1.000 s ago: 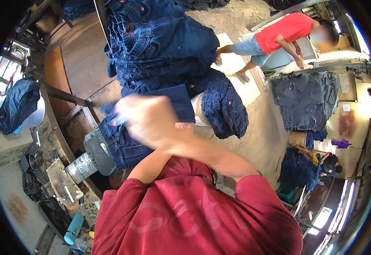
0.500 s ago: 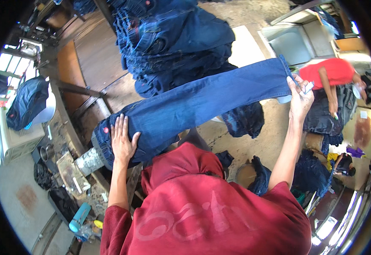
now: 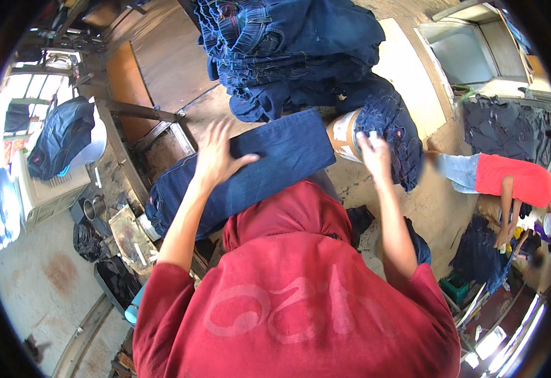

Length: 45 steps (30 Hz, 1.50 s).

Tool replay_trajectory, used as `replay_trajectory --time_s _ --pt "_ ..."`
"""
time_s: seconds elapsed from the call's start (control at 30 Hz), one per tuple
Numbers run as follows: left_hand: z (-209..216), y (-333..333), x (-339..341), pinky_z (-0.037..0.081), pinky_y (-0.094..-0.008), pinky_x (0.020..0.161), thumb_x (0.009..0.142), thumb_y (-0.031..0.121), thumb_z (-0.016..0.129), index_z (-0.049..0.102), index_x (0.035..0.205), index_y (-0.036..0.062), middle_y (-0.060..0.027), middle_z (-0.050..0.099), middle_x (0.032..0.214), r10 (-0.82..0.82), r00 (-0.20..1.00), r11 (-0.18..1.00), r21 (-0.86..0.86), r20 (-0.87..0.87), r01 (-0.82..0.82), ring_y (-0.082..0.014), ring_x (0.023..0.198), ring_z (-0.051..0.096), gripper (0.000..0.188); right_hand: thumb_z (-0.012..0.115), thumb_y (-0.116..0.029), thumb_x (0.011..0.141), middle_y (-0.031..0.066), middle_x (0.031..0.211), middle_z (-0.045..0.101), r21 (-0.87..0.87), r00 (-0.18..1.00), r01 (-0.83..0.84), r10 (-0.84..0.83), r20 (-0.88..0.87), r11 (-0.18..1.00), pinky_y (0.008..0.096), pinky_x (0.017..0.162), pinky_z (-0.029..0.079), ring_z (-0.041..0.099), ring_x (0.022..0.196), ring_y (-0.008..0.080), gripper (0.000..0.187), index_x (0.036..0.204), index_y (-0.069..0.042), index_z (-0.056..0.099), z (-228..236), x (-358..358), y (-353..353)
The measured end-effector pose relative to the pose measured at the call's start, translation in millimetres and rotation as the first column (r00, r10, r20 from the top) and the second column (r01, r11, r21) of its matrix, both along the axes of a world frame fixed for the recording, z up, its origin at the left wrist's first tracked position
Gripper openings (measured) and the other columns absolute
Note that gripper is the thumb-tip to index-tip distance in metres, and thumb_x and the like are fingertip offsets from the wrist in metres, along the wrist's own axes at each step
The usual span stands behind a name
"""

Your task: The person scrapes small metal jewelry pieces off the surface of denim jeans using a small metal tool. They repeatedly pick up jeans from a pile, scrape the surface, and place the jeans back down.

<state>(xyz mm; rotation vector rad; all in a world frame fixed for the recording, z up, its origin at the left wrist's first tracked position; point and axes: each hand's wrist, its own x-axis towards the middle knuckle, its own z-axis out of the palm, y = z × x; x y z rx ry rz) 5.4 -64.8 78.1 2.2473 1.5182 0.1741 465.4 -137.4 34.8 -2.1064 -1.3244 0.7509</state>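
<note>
A dark blue pair of jeans (image 3: 282, 148) lies in front of me, stretched slantwise from a red-marked end at lower left to a straight end at right. Over its upper middle is my left hand (image 3: 215, 157), fingers blurred and thumb spread apart; it holds nothing. My right hand (image 3: 376, 157) is off the jeans, to their right, closed around a small white piece (image 3: 372, 137) whose kind I cannot make out. Just behind that hand are a round brown-and-white container (image 3: 345, 135) and dark crumpled denim (image 3: 395, 120).
A tall pile of jeans (image 3: 294, 44) rises beyond my hands. At left is a worn bench (image 3: 130, 236) with small white sticks, and more denim (image 3: 64, 138) hangs beside it. A person in a red shirt (image 3: 515, 179) bends over at right, near dark garments (image 3: 509, 126).
My right hand has let go of the jeans' far end and moved left and inward. The jeans now reach less far right. My left hand has slid up and right, its fingers lifting.
</note>
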Motion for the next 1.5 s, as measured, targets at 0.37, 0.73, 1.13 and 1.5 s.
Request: replay_trajectory --time_s 0.37,0.73,1.13,1.5 --pt "-67 99 8 0.05 -0.0392 0.061 0.079 0.07 0.089 0.084 0.09 0.0016 -0.006 0.073 0.07 -0.079 0.981 0.685 -0.705 0.178 0.183 -0.0157 0.065 0.064 0.069 0.093 -0.034 0.089 -0.0017 0.087 0.07 -0.216 0.636 0.634 -0.659 -0.4 0.743 0.0293 0.061 0.047 0.058 0.067 0.0078 0.041 0.114 -0.005 0.079 -50 -109 -14" --pt "-113 89 10 0.052 -0.0375 0.075 0.107 0.03 0.072 0.077 0.11 -0.0072 -0.0144 0.072 0.087 -0.161 0.862 0.914 -0.256 0.481 0.314 -0.0169 0.078 0.061 0.037 0.09 -0.036 0.087 0.0196 0.091 0.079 -0.132 0.599 0.781 -0.792 -0.118 0.611 0.0453 0.08 0.059 0.078 0.087 0.0337 0.036 0.099 -0.004 0.081 -72 -146 5" --pt "-110 81 52 0.032 -0.0391 0.055 0.104 0.05 0.073 0.075 0.082 -0.0096 -0.0011 0.047 0.058 -0.191 0.831 0.966 -0.051 0.522 0.254 -0.0132 0.058 0.038 0.063 0.091 -0.035 0.085 0.0217 0.094 0.08 -0.09 0.495 0.854 -0.853 -0.165 0.513 0.0495 0.083 0.059 0.079 0.089 0.0379 0.033 0.104 -0.009 0.086 -64 -125 10" --pt "-96 96 47 0.031 -0.0507 0.127 0.109 0.042 0.065 0.076 0.124 -0.0092 -0.027 0.073 0.133 -0.13 0.969 0.863 -0.456 0.212 0.215 -0.0412 0.134 0.06 0.055 0.092 -0.037 0.085 0.0174 0.091 0.081 -0.169 0.456 0.857 -0.869 -0.193 0.487 0.047 0.081 0.058 0.079 0.087 0.0322 0.034 0.1 -0.008 0.083 -72 -121 13"
